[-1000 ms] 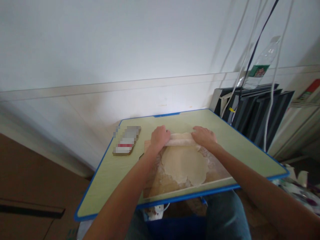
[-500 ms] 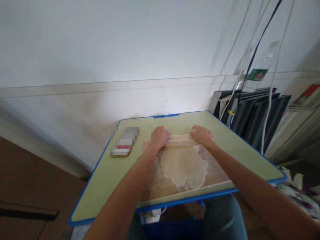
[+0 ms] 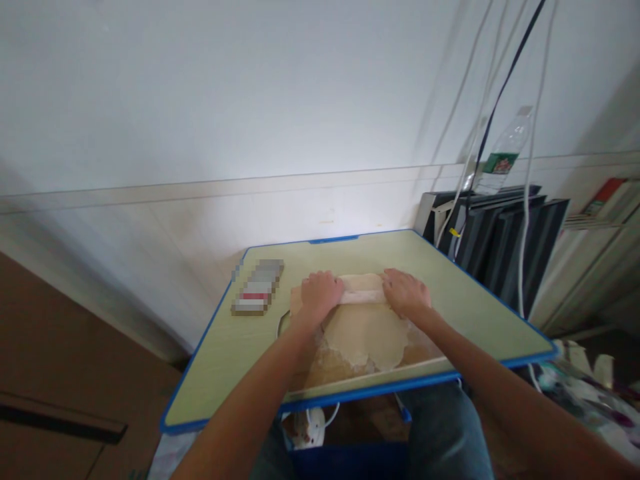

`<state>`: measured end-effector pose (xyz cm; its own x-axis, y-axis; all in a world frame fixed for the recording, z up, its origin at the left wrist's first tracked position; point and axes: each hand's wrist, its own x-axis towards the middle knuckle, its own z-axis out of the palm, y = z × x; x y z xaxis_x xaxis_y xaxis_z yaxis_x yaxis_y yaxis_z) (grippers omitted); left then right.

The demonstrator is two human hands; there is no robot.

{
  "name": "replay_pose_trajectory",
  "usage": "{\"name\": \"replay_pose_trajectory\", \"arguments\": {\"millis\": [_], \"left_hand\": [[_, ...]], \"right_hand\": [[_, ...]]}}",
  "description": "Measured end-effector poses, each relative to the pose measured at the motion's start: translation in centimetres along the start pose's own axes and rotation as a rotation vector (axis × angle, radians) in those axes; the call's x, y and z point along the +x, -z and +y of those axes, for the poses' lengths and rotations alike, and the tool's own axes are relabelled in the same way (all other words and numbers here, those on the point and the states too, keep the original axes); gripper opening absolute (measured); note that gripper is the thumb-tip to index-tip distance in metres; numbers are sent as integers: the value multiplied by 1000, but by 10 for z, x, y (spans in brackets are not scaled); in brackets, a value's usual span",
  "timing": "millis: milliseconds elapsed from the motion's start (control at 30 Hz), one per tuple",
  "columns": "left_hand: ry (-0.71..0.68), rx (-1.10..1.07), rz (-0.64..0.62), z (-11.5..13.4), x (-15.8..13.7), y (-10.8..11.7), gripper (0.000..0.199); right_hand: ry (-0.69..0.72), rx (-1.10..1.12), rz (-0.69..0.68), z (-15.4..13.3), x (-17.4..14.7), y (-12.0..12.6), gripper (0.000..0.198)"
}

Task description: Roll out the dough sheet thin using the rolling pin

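Clock centred on the dough (image 3: 367,333): dough pale cream, rolling pin (image 3: 363,297) whitish, board (image 3: 320,373) tan-brown with white dusting, table (image 3: 473,327) pale yellow-green, bright blue edge (image 3: 370,391). Wall (image 3: 250,87) at 12 pale blue-grey, bottle (image 3: 512,138) between 1 and 2 clear with green label (image 3: 501,163), upright slabs (image 3: 504,247) at 2 dark grey, jeans (image 3: 443,427) near 5 blue. Between 9 and 10: pixelated flat object (image 3: 259,287), grey blocks, one red band.

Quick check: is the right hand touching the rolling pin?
Touching: the head view shows the right hand curled over the right end of the rolling pin, with no gap where they meet.
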<state>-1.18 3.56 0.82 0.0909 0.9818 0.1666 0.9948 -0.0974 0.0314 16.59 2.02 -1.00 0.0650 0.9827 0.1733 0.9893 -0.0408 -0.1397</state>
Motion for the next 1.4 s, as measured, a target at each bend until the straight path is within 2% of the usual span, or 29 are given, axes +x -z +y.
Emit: {"name": "replay_pose_trajectory", "arguments": {"millis": [133,400,600,800,933,1167,1400], "left_hand": [[-26,16,54,1,-18,0,38],[-104,13,152,1,-33,-4,40],[-79,24,140,1,-30,-6,41],[1,17,70,3,-23,-1,34],[47,18,65,4,-13,-1,33],[85,-45,-7,3,12,-5,33],[83,-125,-60,-2,38,-11,33]], "right_hand": [[95,-18,126,3,-16,-5,35],[101,1,250,6,-32,-17,36],[85,-5,159,5,-27,-12,36],[103,2,165,1,-21,-4,36],[41,-1,85,-2,-14,2,35],[-66,-13,-51,-1,15,2,34],[-99,-29,-77,-2,46,-4,35]]}}
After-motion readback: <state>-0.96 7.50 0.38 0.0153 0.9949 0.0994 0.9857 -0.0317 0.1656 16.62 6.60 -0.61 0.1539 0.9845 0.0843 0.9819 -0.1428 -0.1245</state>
